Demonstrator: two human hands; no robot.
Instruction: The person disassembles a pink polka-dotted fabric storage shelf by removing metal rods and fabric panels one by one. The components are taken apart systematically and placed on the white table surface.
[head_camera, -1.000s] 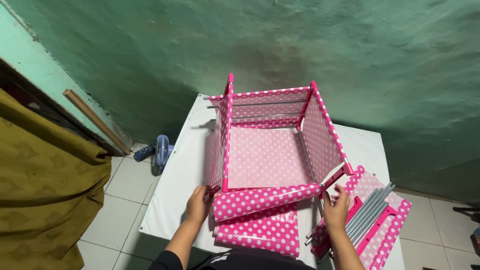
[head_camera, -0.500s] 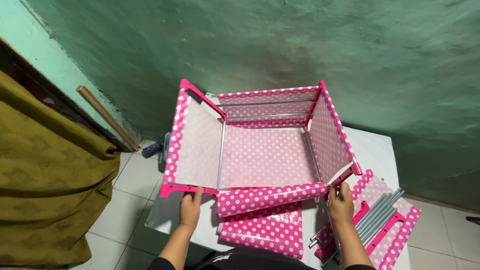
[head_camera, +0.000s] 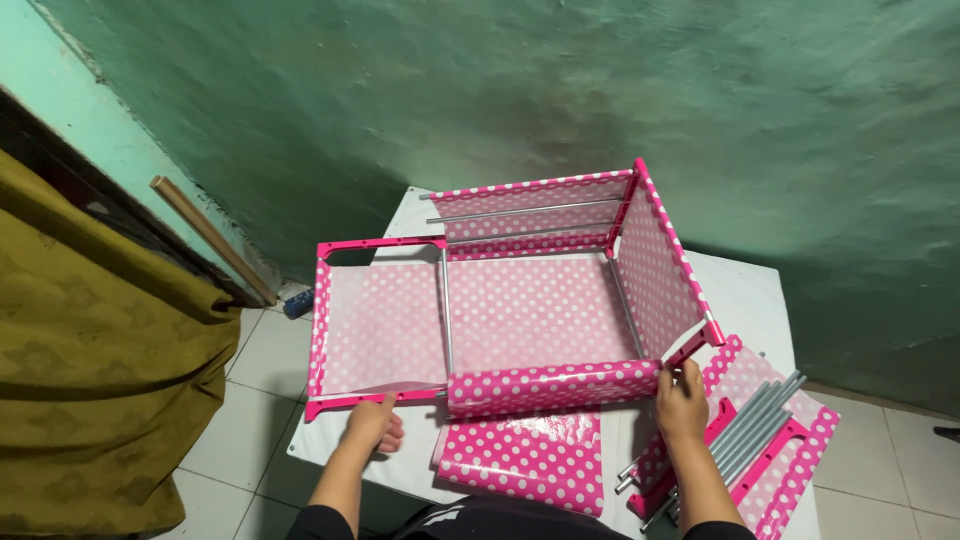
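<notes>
A pink polka-dot fabric shelf frame (head_camera: 540, 300) stands on a white tabletop (head_camera: 745, 295). The left hand (head_camera: 375, 420) pinches its folded-out side panel's (head_camera: 380, 325) lower rail; the right hand (head_camera: 682, 400) grips the front right corner. Best to hold both corners level and open the panel gently, so the rods (head_camera: 750, 425) stay undisturbed

One cloth rack (head_camera: 545, 305); two hands (head_camera: 375, 422)
</notes>
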